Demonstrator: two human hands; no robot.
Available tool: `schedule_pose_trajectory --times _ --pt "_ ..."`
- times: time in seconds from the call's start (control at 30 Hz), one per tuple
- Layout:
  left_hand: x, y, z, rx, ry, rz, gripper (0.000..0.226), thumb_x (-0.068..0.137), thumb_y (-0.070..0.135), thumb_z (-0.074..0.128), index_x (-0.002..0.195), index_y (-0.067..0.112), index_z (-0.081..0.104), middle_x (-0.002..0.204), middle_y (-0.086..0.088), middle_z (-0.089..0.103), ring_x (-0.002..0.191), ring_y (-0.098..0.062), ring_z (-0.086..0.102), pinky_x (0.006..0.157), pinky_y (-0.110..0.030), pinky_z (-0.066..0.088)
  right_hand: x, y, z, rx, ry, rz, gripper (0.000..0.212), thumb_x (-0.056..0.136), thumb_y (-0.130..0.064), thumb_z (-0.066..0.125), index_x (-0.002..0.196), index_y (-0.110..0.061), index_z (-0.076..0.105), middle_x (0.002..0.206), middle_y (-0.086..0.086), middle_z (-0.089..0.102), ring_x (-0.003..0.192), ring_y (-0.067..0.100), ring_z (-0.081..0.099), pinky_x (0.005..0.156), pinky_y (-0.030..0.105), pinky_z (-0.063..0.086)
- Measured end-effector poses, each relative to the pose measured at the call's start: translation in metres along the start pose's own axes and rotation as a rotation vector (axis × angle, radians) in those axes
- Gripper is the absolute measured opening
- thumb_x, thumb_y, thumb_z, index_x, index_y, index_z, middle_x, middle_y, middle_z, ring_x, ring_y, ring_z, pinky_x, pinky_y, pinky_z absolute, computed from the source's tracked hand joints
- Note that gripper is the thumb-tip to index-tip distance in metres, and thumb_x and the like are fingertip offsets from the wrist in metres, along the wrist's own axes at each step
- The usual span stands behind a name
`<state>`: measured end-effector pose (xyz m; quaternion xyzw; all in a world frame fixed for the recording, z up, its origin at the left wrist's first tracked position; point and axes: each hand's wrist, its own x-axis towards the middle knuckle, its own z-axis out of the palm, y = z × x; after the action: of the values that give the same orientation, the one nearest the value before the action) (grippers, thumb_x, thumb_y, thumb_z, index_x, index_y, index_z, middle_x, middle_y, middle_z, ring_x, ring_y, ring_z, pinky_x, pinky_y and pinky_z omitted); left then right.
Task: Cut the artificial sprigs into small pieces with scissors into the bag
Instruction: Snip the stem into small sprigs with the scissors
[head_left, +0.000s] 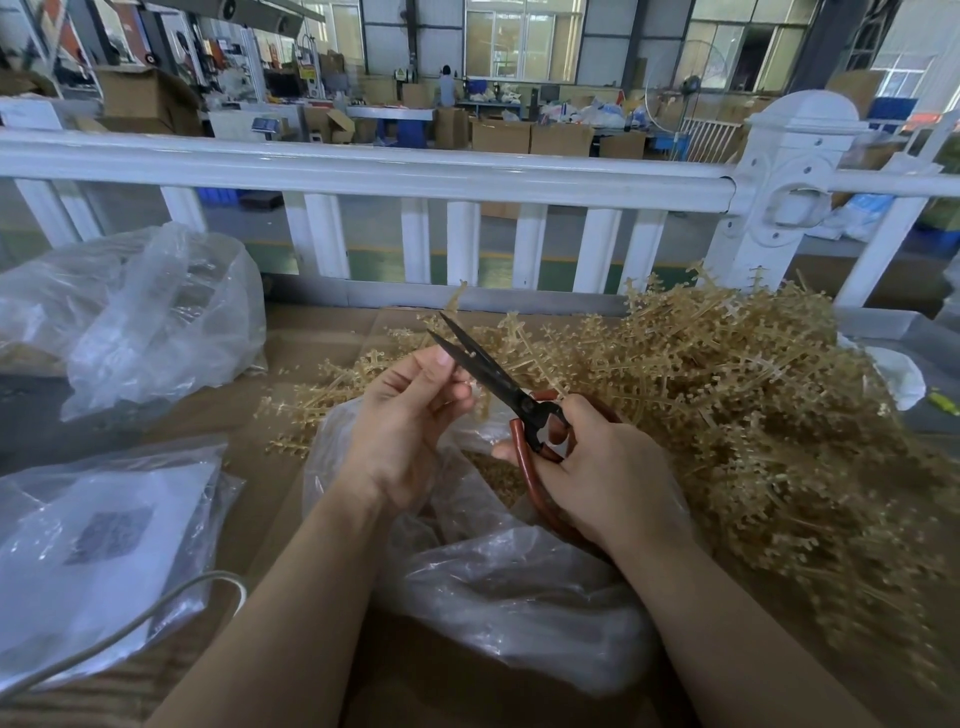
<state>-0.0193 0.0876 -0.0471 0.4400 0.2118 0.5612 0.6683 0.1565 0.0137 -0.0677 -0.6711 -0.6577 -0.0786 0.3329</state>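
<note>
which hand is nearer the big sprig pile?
Right. The right hand grips the scissors against the sprig pile's edge; the left hand sits farther left, over the bag.

From my end the feed is evenly lit, soft daylight coming through the big windows (522, 41) along the far wall, which are slightly washed out. Shadows on the cardboard-covered table (311, 343) are faint and diffuse. I see pale glare on the white railing (363, 169) and glinting highlights across the crumpled clear plastic bag (519, 587). The wide lens bows the railing and stretches things toward the corners. The centre reads fairly sharp; the pile of sprigs (779, 415) smears into blur at the lower right edge, and the far hall is soft and hazy.
</note>
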Motion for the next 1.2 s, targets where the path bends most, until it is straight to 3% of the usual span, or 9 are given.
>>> schedule_pose_trajectory --times 0.17,0.4,0.63,0.7,0.83,1.07,1.2 --pt "0.001 0.000 -0.001 0.007 -0.025 0.049 0.009 0.084 0.017 0.063 0.085 0.011 0.070 0.075 0.000 0.064 0.069 -0.009 0.058 0.074 -0.022 0.054 0.000 -0.001 -0.001 0.026 0.036 -0.047 0.065 0.075 -0.099 0.024 0.076 -0.034 0.035 0.061 -0.015 0.057 0.053 0.007 0.051 0.048 0.019 0.034" --pt "0.002 -0.001 -0.001 0.001 0.002 0.101 0.010 0.080 0.012 0.065 0.089 0.009 0.070 0.080 -0.003 0.066 0.073 -0.012 0.059 0.076 -0.023 0.055 -0.001 -0.001 -0.002 0.092 0.091 -0.068 0.063 0.078 -0.094 0.038 0.080 -0.032 0.044 0.065 -0.016 0.059 0.058 0.006 0.062 0.053 0.019 0.048" --pt "0.003 -0.002 -0.001 0.026 0.004 0.110 0.011 0.079 0.007 0.064 0.088 0.007 0.069 0.084 -0.006 0.070 0.082 -0.019 0.065 0.082 -0.031 0.054 -0.001 -0.010 -0.005 0.072 0.054 -0.090 0.066 0.075 -0.093 0.038 0.082 -0.029 0.051 0.071 -0.017 0.061 0.057 0.002 0.048 0.051 0.006 0.024" --pt "0.002 -0.003 -0.001 0.009 -0.015 0.092 0.011 0.077 0.008 0.065 0.087 0.007 0.071 0.084 -0.005 0.071 0.078 -0.016 0.066 0.079 -0.026 0.056 0.001 -0.008 -0.005 0.065 0.001 -0.040 0.067 0.070 -0.097 0.031 0.085 -0.034 0.045 0.073 -0.018 0.060 0.059 0.004 0.051 0.050 0.010 0.030" --pt "0.001 -0.003 0.000 -0.012 -0.022 0.062 0.011 0.075 0.009 0.067 0.078 0.013 0.076 0.075 -0.002 0.070 0.067 -0.009 0.062 0.073 -0.022 0.056 0.002 -0.005 -0.004 0.014 -0.035 0.039 0.067 0.067 -0.098 0.029 0.089 -0.035 0.037 0.075 -0.017 0.057 0.069 0.013 0.063 0.055 0.030 0.052" --pt "-0.001 -0.003 0.000 0.046 -0.080 0.053 0.015 0.078 0.009 0.064 0.075 0.017 0.077 0.074 -0.001 0.069 0.068 -0.010 0.063 0.077 -0.024 0.055 0.002 -0.002 -0.001 0.027 -0.024 0.042 0.066 0.069 -0.100 0.029 0.087 -0.037 0.033 0.072 -0.016 0.055 0.062 0.009 0.060 0.048 0.026 0.046" --pt "0.000 -0.004 0.000 0.097 -0.095 0.076 0.004 0.083 0.003 0.065 0.086 0.001 0.065 0.074 -0.007 0.064 0.067 -0.014 0.059 0.077 -0.028 0.052 0.002 -0.001 0.000 0.020 -0.019 0.044 0.067 0.068 -0.102 0.027 0.085 -0.037 0.030 0.068 -0.017 0.053 0.059 0.007 0.058 0.045 0.026 0.047"
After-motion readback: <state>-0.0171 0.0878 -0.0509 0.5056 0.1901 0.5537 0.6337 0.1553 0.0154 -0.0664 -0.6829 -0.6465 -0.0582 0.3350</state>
